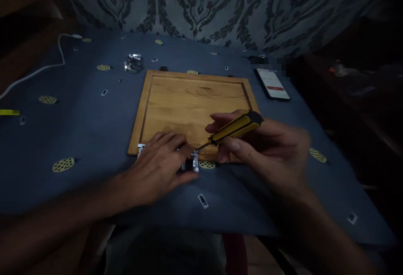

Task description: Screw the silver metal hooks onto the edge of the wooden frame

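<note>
A wooden panel (195,103) with a raised frame lies flat on the table. At its near edge sits a shiny metal hinge (195,161), partly covered by my left hand (162,161). The thumb and index finger of that hand close around the hinge, and the other fingers rest on the panel. My right hand (267,149) grips a yellow and black screwdriver (234,128), tilted with its tip down at the hinge. A second bright metal piece (140,149) shows at the panel's near left corner, mostly hidden behind my left hand.
Loose metal hinges (134,63) lie beyond the panel's far left corner. A phone (272,84) with a lit screen lies to the right. A white cable (61,52) and a yellow object (9,112) are on the left. A patterned wall covering (201,6) rises behind the blue tablecloth (94,128).
</note>
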`<control>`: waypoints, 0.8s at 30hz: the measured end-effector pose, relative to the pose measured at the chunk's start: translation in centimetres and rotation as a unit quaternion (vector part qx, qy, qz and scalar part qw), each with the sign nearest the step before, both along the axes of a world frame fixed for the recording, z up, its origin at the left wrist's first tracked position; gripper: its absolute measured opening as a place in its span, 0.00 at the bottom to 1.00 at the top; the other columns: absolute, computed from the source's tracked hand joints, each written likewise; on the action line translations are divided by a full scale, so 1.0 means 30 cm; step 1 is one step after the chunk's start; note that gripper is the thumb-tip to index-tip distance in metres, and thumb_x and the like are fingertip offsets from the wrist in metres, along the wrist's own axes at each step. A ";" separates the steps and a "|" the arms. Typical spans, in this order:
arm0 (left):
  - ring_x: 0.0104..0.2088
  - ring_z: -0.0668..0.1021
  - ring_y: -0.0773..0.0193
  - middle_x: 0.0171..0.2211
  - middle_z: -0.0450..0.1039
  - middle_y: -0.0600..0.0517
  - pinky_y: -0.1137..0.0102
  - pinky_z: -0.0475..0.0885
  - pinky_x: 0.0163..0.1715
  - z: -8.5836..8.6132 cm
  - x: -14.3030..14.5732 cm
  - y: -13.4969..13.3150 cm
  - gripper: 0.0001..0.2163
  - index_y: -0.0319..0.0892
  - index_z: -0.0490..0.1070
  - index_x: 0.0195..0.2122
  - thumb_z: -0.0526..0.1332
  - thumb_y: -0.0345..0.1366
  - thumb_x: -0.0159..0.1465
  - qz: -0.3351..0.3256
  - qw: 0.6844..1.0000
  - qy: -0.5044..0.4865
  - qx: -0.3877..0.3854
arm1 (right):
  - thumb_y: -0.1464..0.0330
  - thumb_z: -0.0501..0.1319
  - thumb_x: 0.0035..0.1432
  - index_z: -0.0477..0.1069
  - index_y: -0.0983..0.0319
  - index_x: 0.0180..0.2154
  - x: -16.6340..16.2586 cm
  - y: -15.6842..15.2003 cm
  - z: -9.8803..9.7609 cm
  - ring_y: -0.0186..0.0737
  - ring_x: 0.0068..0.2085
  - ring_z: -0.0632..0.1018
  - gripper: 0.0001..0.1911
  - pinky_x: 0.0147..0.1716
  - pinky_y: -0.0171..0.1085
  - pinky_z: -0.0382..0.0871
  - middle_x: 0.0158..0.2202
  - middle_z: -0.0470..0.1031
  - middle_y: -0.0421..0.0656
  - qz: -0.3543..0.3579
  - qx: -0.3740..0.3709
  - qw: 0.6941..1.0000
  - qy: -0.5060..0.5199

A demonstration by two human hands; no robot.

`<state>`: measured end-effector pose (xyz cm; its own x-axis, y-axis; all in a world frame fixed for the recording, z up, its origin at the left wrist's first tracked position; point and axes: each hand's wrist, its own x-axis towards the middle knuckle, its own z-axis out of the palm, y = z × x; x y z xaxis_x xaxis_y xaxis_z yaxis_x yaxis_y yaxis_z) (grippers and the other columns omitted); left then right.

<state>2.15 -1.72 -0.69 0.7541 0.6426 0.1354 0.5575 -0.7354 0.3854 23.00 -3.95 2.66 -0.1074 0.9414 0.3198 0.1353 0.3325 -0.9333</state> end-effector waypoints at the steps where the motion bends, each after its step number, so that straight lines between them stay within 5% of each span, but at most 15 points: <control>1: 0.47 0.76 0.50 0.43 0.74 0.48 0.55 0.72 0.48 0.003 0.000 0.001 0.17 0.39 0.75 0.46 0.69 0.46 0.65 -0.001 1.000 0.006 -0.002 | 0.69 0.72 0.60 0.83 0.53 0.43 -0.001 0.001 0.001 0.36 0.33 0.84 0.09 0.24 0.31 0.80 0.46 0.85 0.41 -0.007 0.015 1.000 -0.010; 9: 0.47 0.76 0.52 0.43 0.73 0.48 0.56 0.72 0.48 0.003 -0.001 0.001 0.17 0.39 0.75 0.48 0.69 0.46 0.66 -0.003 1.000 0.008 -0.007 | 0.64 0.76 0.56 0.81 0.56 0.34 -0.014 0.002 0.013 0.37 0.32 0.84 0.06 0.27 0.33 0.82 0.36 0.84 0.39 -0.035 0.042 0.998 -0.030; 16: 0.49 0.76 0.52 0.46 0.74 0.48 0.57 0.71 0.51 0.008 0.001 0.001 0.17 0.39 0.74 0.49 0.69 0.46 0.66 0.002 1.000 0.017 -0.010 | 0.65 0.73 0.60 0.82 0.53 0.45 0.006 0.008 -0.015 0.43 0.39 0.86 0.10 0.31 0.38 0.85 0.42 0.85 0.42 0.000 0.020 0.999 -0.027; 24: 0.48 0.75 0.53 0.44 0.74 0.48 0.58 0.71 0.49 0.003 -0.002 -0.002 0.16 0.39 0.75 0.48 0.69 0.45 0.67 -0.002 1.000 0.004 -0.011 | 0.61 0.77 0.54 0.82 0.54 0.35 -0.010 0.009 0.006 0.44 0.35 0.84 0.08 0.31 0.40 0.84 0.34 0.84 0.41 -0.043 0.058 0.996 -0.049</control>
